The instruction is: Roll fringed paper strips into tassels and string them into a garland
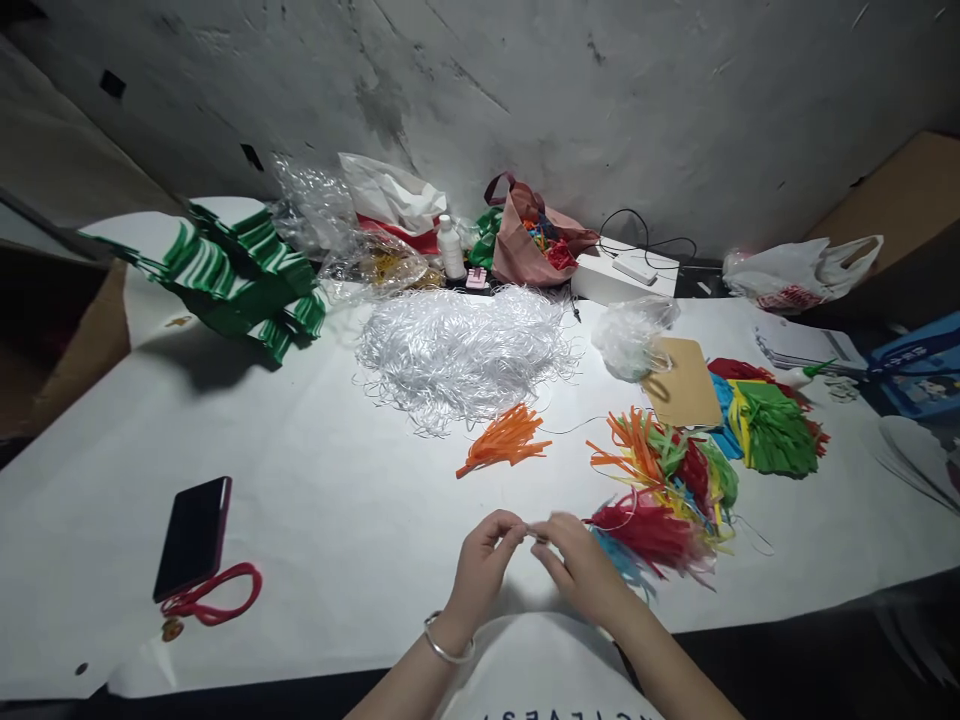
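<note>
The left hand (pixel 487 560) and right hand (pixel 581 560) meet near the close edge of the worktop (pixel 337 560). Each grip pinches a thin piece (pixel 533 534), held between the fingertips and too small to identify. A bangle (pixel 448 657) rings the left wrist.

Crowding the right hand's outer side is a red tassel (pixel 649 528), with blue strips (pixel 624 562) at its near edge. Behind it a mixed heap (pixel 694 465) spreads towards a brown card (pixel 682 385) and a green tassel (pixel 784 425). Ahead of the hands, an orange tassel (pixel 510 440) lies in front of the white strands (pixel 472 350). The phone (pixel 193 535) and red cord (pixel 247 597) sit well apart, left; beyond them is a green stack (pixel 240 290). Along the wall stand a bottle (pixel 451 250), a pink bag (pixel 517 240) of coloured strips and a white box (pixel 600 283).

The shirt (pixel 551 660) carries dark letters, upside down and cut off by the lower edge. Red print on the white bag (pixel 802 275) and pale characters on the blue box (pixel 919 365) are too small to read.
</note>
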Tool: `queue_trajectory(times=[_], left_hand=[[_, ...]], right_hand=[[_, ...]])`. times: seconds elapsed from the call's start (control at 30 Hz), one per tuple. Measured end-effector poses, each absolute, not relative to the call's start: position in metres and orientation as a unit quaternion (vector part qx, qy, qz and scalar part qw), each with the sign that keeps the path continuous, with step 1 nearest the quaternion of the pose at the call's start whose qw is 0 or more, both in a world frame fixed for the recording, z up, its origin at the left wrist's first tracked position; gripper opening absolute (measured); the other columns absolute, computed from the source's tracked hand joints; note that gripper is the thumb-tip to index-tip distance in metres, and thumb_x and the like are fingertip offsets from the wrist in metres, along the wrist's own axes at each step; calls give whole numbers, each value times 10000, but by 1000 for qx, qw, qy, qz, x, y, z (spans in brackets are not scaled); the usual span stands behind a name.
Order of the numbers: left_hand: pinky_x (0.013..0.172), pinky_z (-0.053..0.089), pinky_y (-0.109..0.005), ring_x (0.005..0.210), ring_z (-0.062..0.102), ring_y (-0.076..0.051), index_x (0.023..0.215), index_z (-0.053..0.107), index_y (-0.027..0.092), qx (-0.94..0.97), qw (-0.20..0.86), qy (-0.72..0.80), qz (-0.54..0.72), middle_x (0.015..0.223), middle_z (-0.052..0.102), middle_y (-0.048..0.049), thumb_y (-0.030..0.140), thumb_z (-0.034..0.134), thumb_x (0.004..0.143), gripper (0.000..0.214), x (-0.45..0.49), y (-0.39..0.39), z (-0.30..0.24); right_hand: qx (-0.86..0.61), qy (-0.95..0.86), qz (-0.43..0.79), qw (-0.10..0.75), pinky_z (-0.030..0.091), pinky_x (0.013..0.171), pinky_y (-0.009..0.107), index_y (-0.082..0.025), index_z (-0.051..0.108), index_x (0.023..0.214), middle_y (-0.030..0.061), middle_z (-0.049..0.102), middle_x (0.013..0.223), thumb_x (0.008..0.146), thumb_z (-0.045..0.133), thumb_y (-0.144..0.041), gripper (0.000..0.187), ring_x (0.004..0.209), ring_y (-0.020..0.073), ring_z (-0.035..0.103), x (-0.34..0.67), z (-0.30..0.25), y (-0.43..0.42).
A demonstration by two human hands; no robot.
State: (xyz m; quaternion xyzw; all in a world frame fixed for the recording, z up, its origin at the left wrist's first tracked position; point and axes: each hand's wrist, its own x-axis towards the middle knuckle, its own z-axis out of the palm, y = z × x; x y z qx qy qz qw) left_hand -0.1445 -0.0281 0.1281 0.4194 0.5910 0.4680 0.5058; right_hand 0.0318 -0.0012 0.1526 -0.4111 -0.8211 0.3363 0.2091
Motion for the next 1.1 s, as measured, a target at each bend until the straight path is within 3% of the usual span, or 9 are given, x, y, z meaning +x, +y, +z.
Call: queue_trajectory(times=[0.1,0.2,0.3,0.37,0.5,0.63,0.77,0.93,1.1], left_hand=[[816,502,-359,870,626,-234,917,671,196,429,428,653,454,925,680,-74,430,535,886,273,-162,-8,102],[954,426,-474,1099,539,-306,1084,627,179,393,337,731,445,1166,603,-135,339,560,838,300,-190,20,70],[1033,315,-554,1193,456,-368,909,664,181,395,290,768,413,1152,601,-149,239,630,745,177,-214,43,45],[1007,335,-550,1145,487,-369,783,659,192,413,285,768,398,1056,637,-141,225,621,745,64,-222,50,38],[839,461,-450,889,598,-294,804,666,196,467,312,728,393,843,666,-90,259,564,792,121,-218,42,52],[733,494,-343,851,625,-233,931,676,212,517,342,672,405,899,676,-60,292,551,843,173,-199,14,91],[772,507,-309,868,633,-200,950,664,216,507,402,619,445,919,676,-51,304,566,883,148,-181,-11,135],[786,500,-297,834,620,-187,865,687,202,451,500,546,499,854,664,-39,279,675,826,86,-166,-23,172],[794,493,-298,823,599,-177,864,701,204,317,606,499,532,831,658,-25,286,753,768,137,-149,-29,181]], right_hand=[[-455,-777,375,222,465,696,293,-199,599,852,39,648,790,997,366,-217,275,739,177,604,21,139,1],[-479,-759,372,237,438,671,281,-199,589,826,35,642,773,1001,374,-245,281,728,179,606,18,129,3],[-485,-756,369,241,426,656,276,-204,584,817,28,636,757,1005,374,-262,288,711,179,609,17,126,3],[-486,-755,369,239,425,653,276,-206,581,814,26,634,754,1006,373,-264,289,708,179,608,16,126,3],[-487,-748,372,255,437,659,274,-203,583,832,26,638,766,1008,377,-256,276,716,175,610,12,128,4],[-460,-755,360,298,462,675,271,-198,598,878,34,652,793,1006,389,-237,248,732,173,623,6,140,8],[-412,-774,333,348,481,698,268,-203,619,963,43,686,850,995,426,-198,196,772,173,643,0,160,6],[-375,-799,258,393,485,727,296,-187,606,1146,72,710,923,965,503,-174,209,813,193,646,3,178,1],[-407,-745,363,384,464,642,262,-190,672,935,35,687,780,946,540,-219,136,696,162,621,6,186,0]])
